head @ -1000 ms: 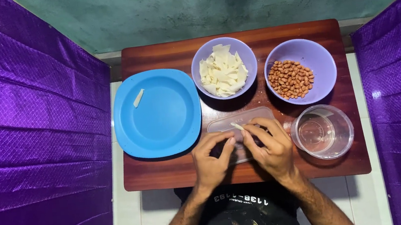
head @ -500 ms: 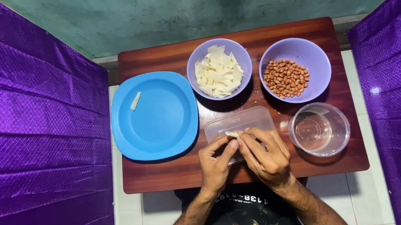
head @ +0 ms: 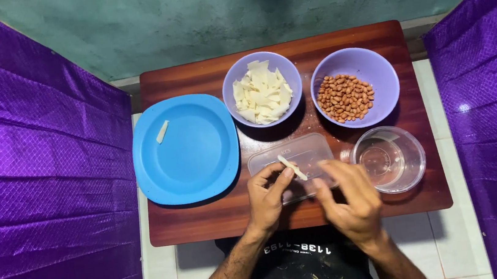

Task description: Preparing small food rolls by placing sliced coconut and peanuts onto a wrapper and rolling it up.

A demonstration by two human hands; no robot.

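— The pale strip (head: 292, 167): where is it sitting?

— Just below the middle of the frame, pinched at its lower end by the left hand (head: 270, 195). The thumb and forefinger are closed on it, the other fingers (head: 260, 180) curled loosely. It tilts up and to the left, held over the clear plastic lid (head: 290, 153) that lies flat on the desk (head: 208, 220).

— And the right hand (head: 350, 199)?

— Just beside the left, lower centre-right of the frame. Its fingers are spread and slightly bent, holding nothing that I can see; it is a little blurred. It reaches toward the strip but I cannot tell whether it touches it.

— What lies around them?

— A blue plate (head: 185, 149) at centre left, with one single pale strip (head: 162, 131) lying on its upper left part. Above the hands, a lilac bowl of pale strips (head: 261, 89), and to its right a second lilac bowl of peanuts (head: 355, 87). A clear round container (head: 389, 160) stands at the right, close to the right hand. Purple cloth (head: 31, 181) hangs on both sides of the frame.
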